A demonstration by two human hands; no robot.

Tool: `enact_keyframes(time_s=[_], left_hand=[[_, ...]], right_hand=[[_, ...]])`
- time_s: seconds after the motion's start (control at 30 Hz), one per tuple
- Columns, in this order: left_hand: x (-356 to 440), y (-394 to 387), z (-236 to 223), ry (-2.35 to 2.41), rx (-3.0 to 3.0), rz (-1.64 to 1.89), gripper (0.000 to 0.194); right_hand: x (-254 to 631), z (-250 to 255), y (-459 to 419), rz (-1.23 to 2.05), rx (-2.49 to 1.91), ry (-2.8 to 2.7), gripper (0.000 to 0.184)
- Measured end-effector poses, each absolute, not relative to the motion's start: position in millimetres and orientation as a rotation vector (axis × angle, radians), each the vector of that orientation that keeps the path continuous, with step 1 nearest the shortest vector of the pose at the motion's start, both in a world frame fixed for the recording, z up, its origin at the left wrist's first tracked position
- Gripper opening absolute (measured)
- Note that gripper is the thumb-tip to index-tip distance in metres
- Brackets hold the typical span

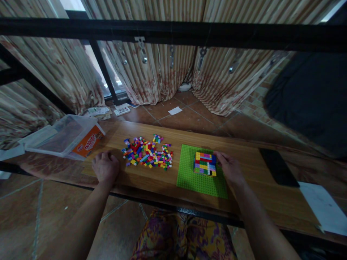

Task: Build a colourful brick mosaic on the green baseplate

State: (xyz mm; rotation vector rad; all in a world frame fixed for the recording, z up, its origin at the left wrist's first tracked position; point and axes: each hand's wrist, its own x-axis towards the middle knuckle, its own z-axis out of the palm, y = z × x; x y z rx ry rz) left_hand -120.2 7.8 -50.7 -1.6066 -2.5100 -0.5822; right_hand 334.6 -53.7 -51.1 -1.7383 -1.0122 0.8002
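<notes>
A green baseplate point(189, 173) lies on the wooden table point(151, 186). On it stands a multicoloured block of small bricks point(205, 163). My right hand point(230, 167) rests against the block's right side, fingers curled at its edge. A loose pile of coloured bricks point(148, 153) is spread left of the baseplate. My left hand point(105, 167) lies on the table left of the pile, fingers curled into a loose fist, with nothing visible in it.
A clear plastic tub with an orange label point(67, 136) lies tipped at the table's left end. A black phone point(278, 167) and a white sheet point(324, 207) lie at the right. A black bar point(173, 34) crosses overhead. Curtains hang behind.
</notes>
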Motion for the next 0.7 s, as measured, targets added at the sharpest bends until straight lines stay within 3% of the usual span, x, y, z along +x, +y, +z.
enact_keyframes(time_s=[0.7], left_hand=[[-119.6, 7.3, -51.6, -2.532, -1.613, -0.578, 0.04]], right_hand=[[326.3, -65.0, -44.8, 0.768, -1.703, -1.017, 0.045]])
